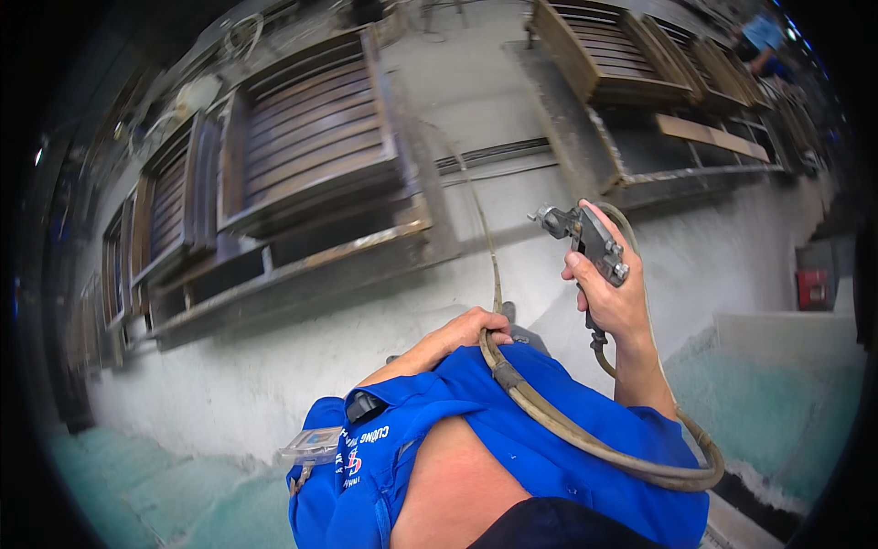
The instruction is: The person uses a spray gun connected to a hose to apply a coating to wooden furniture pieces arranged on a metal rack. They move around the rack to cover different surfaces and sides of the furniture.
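My right hand (pixel 611 291) is wrapped round the grip of a spray gun (pixel 585 240), raised in front of me with its metal nozzle pointing left. From the gun's lower end a beige hose (pixel 585 448) loops down past my right forearm and across my body. My left hand (pixel 477 328) is closed on this hose near my waist. Beyond that hand, a thinner stretch of hose trails away over the floor. The nearest wooden slatted frame (pixel 315 137) stands past my left hand, apart from it.
More slatted wooden frames (pixel 613 46) rest on a low stand at the right. On the left, a long low stand (pixel 302 274) carries others. A loose board (pixel 713 137) lies on the right stand. Far right are a red object (pixel 812 288) and a person in blue (pixel 764 41).
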Motion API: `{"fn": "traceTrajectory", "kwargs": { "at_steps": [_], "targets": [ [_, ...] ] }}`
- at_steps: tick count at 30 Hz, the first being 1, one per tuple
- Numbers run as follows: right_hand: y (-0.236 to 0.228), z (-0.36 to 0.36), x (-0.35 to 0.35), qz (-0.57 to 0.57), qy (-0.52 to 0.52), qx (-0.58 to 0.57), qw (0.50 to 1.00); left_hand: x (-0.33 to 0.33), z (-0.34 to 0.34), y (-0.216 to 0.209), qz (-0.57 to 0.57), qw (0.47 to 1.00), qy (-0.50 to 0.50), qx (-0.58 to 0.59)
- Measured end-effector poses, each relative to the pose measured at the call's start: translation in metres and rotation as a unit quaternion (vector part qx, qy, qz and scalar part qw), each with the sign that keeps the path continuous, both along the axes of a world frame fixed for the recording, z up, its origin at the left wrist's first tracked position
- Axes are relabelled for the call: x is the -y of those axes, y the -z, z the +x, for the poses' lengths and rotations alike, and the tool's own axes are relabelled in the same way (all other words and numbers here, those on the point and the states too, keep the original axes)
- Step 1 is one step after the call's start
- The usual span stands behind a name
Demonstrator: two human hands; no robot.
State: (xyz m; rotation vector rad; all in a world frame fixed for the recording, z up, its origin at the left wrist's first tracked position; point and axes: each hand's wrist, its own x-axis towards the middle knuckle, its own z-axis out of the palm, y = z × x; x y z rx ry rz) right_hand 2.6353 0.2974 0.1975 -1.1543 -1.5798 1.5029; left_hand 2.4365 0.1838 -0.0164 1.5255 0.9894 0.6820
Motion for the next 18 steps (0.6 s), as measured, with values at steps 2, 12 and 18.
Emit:
{"fn": "traceTrajectory", "kwargs": {
  "at_steps": [2,12,18],
  "targets": [
    [-0.002,0.043,-0.015,0.018,0.046,-0.003,0.999,-0.048,0.027,-0.012,0.018,0.999,-0.004,-0.041],
    [0.02,0.15,-0.1,0.089,0.235,-0.047,0.967,-0.207,0.022,-0.113,0.288,0.87,-0.342,-0.209],
    [0.049,0.153,-0.161,0.068,0.315,-0.117,0.939,-0.278,-0.058,-0.017,0.414,0.764,-0.433,-0.237]
  ]
}}
